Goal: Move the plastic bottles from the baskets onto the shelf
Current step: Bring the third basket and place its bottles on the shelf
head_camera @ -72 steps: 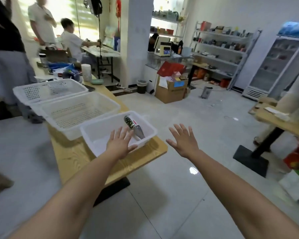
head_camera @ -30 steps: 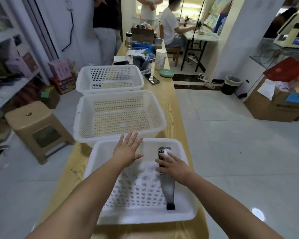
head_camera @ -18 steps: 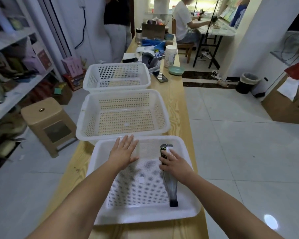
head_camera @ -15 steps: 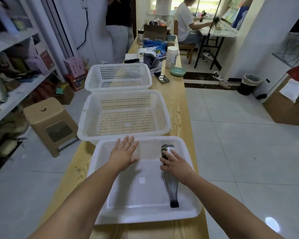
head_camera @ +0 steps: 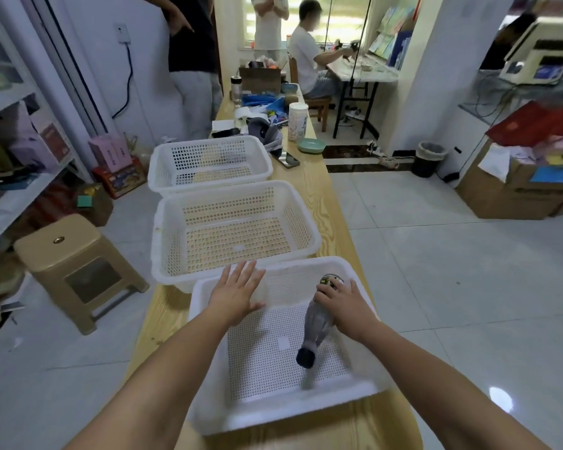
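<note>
A dark plastic bottle [head_camera: 317, 323] with a black cap hangs tilted over the nearest white basket [head_camera: 208, 384], cap end toward me and raised off the mesh floor. My right hand [head_camera: 345, 305] is shut on its upper body near the label. My left hand [head_camera: 238, 295] lies flat with fingers spread on the far left wall of that basket. Two more white baskets, the middle basket [head_camera: 306, 228] and the far basket [head_camera: 264, 157], stand behind it on the long wooden table [head_camera: 335, 219] and hold nothing. A shelf [head_camera: 10, 196] with boxes runs along the left edge.
A tan plastic stool [head_camera: 69, 254] stands on the floor left of the table. Beyond the baskets lie a phone [head_camera: 288, 159], a green dish [head_camera: 311, 145], a white canister [head_camera: 298, 121] and clutter. Three people are at the far end. Cardboard boxes [head_camera: 514, 193] sit at the right.
My right hand has lifted the bottle off the basket floor, so its cap end now hangs tilted above the mesh. My left hand stays on the basket wall.
</note>
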{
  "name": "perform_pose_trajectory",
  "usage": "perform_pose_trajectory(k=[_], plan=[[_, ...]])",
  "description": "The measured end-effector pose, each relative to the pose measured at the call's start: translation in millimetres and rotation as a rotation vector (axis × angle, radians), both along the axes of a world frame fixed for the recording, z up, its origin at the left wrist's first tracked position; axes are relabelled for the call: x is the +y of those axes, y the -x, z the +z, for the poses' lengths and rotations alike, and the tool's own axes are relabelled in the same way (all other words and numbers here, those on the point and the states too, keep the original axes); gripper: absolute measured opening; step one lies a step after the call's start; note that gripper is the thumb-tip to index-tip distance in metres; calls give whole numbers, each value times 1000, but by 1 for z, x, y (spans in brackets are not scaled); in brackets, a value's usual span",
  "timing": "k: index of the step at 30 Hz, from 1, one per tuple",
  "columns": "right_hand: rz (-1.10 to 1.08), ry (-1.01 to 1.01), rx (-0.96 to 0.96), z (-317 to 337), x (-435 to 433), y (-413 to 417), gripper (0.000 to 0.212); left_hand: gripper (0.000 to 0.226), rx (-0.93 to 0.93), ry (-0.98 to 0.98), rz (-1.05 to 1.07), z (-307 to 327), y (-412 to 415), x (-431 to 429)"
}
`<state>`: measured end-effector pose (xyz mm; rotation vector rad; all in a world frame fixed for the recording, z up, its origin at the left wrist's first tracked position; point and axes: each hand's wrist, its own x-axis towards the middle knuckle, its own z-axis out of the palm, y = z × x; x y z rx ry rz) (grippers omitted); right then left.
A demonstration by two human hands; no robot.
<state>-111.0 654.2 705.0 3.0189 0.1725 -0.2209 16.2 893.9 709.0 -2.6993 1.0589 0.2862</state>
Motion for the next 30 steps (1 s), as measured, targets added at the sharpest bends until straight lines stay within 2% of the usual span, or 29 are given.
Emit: perform_pose_trajectory(k=[5, 8, 12, 14, 18, 23, 30], plan=[[-298, -249, -121, 9, 20, 27, 50, 76, -31, 43, -149, 19, -11, 0], [-461, -475, -305, 16, 29, 49, 59, 76, -20, 76, -231, 24, -7, -7], [-773, -720, -569, 41, 51, 78, 48, 77, -19, 112, -381, 29, 10, -23], [-941, -804, -712, 52, 59, 97, 49, 78, -23, 128, -470, 33, 24, -34], [-1266, -907, -965, 66, 69, 148, 49, 78, -21, 170, -652, 44, 64, -61], [-1565, -969, -1205, 72, 79, 234, 48, 80, -49, 207, -899, 63, 128, -98], [-1831, -911, -1492, 75, 125, 384, 46, 85, -8, 233, -1208, 81, 264, -135]])
